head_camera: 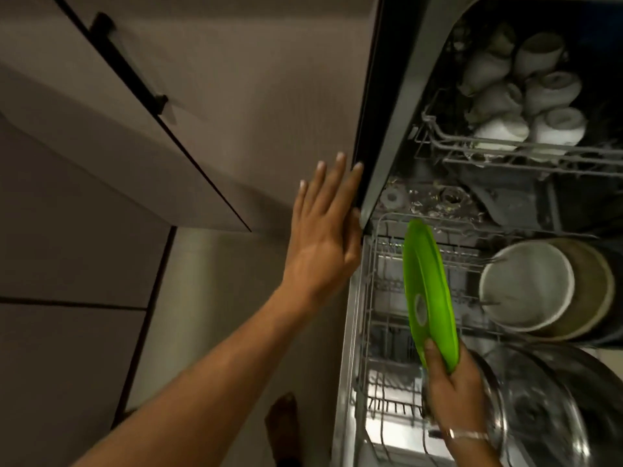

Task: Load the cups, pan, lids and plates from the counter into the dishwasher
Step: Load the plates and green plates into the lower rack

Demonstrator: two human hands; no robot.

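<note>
Green lid held on edge over the lower rack of the open dishwasher.

The left hand (pixel 325 237) reaches up from lower left, arm stretched, fingers straight and together, palm flat against the dishwasher's side edge (pixel 372 136) at frame centre; its grip is released, holding nothing. The right hand (pixel 453 385), low right of centre with a bracelet (pixel 467 434) at the wrist, grasps the green lid (pixel 429 298) by its lower rim, thumb on the near face, the lid upright above the lower rack (pixel 377 332). White cups (pixel 539 106) sit upturned in the upper rack (pixel 505 153), upper right. A white plate (pixel 526 291) and a steel pan (pixel 553 409) stand at right. No writing is readable.
</note>
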